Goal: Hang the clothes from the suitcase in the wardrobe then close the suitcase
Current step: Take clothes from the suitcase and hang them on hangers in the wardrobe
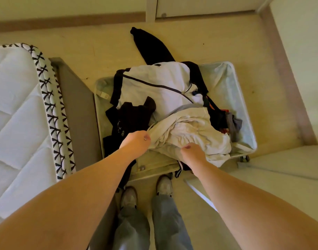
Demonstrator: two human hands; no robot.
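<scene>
An open pale suitcase (244,123) lies on the floor in front of my feet, piled with clothes. On top sits a crumpled cream garment (189,130). My left hand (135,142) grips its left edge and my right hand (192,153) grips its near edge. Behind it lies a white jacket with dark sleeves and a dark zip line (158,83). A black top with small print (129,120) fills the suitcase's left side. Small grey and red items (232,123) are tucked at the right.
A dark garment (151,46) trails from the suitcase onto the floor behind it. A bed with a white quilted mattress (15,114) and grey frame stands at the left. White wardrobe panels (299,69) rise at the right and a white door (199,6) at the back.
</scene>
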